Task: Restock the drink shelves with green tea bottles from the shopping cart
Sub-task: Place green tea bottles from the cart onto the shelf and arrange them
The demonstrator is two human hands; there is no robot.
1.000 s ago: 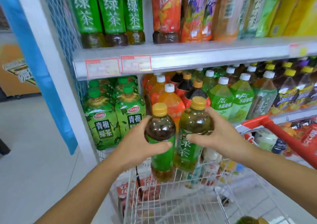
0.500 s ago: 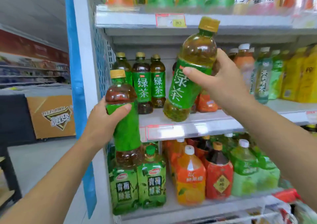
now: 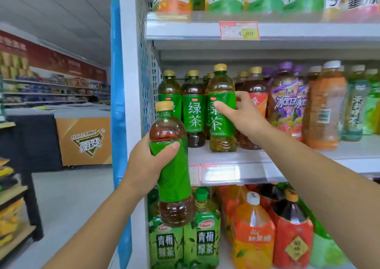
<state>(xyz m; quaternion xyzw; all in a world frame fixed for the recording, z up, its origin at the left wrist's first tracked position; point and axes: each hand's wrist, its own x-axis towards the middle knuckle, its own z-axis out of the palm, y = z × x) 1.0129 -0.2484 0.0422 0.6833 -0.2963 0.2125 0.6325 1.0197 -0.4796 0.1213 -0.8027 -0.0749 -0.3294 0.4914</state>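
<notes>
bottle (image 3: 223, 124), airborne before, now stands on centre-frame shelf (image 3: 298, 155), right hand (image 3: 245, 115) grip round it; left hand (image 3: 144, 161) grips second bottle (image 3: 174, 178).

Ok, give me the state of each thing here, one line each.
left hand, grips the left bottle round its label.
left bottle, capped, nearly upright, held in the air.
right hand, holds the right bottle by its label.
right bottle, capped, upright, base apparently on the middle shelf.
shelved green tea bottles, capped, upright.
</notes>
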